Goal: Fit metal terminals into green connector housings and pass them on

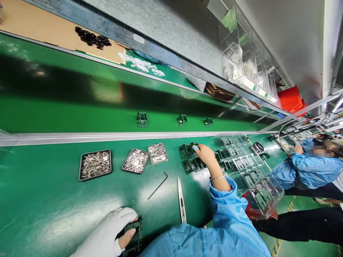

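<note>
My left hand, in a white glove with bare fingertips, is closed around a dark green block-like part at the table's front edge. My right hand reaches forward, a blue cover on one finger, its fingers closed at a row of similar dark green parts; the grip itself is partly hidden. A second row of dark parts lies just below that hand. Between my hands lie a hex key and a box cutter on the green tabletop.
Three small trays of shiny metal pieces stand left of centre. Clear plastic trays with dark parts extend rightward. Behind a metal rail, three green parts sit on a green strip. A metal shelf overhangs. A co-worker is at right.
</note>
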`<state>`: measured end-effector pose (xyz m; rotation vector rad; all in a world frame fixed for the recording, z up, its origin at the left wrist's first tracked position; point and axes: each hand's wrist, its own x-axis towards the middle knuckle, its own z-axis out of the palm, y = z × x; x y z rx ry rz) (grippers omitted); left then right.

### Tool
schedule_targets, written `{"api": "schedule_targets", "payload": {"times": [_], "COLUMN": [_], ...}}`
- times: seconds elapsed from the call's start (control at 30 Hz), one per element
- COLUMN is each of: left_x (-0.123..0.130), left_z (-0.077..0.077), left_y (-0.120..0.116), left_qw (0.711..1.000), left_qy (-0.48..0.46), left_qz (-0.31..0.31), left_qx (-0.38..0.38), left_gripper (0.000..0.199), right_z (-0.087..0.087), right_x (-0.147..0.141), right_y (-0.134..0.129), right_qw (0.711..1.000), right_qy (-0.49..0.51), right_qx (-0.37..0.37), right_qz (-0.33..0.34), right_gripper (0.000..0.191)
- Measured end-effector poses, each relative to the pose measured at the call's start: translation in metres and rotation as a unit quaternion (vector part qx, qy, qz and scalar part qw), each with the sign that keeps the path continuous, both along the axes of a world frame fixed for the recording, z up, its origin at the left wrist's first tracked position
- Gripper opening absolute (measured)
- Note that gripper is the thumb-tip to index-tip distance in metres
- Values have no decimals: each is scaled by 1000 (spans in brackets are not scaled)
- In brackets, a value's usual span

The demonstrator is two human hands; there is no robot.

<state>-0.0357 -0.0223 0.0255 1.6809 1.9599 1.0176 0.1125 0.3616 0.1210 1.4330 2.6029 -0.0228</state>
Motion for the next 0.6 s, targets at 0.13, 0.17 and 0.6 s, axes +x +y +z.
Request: {"api": "schedule_targets", "payload": {"times": [0.13, 0.17, 0.6], "left_x": [0, 0, 3], "left_z": [1, 1, 4], "left_y": [-1, -1, 2], "left_qw": [1000, 1000, 993], "left_qy": [-3, -3, 13], "left_qz": [7, 11, 62], "left_qx": [-1, 1, 96], "left_gripper": [35, 36, 40], "right_z": [-4, -4, 35], "right_x": [-2, -2, 2], "right_y": [4, 4, -48], "right_qw": [999, 999, 792], "right_qy": [27, 39, 349], "right_qx": [25, 37, 397], "right_qz": [2, 3, 307], "right_gripper": [30, 30, 25]}}
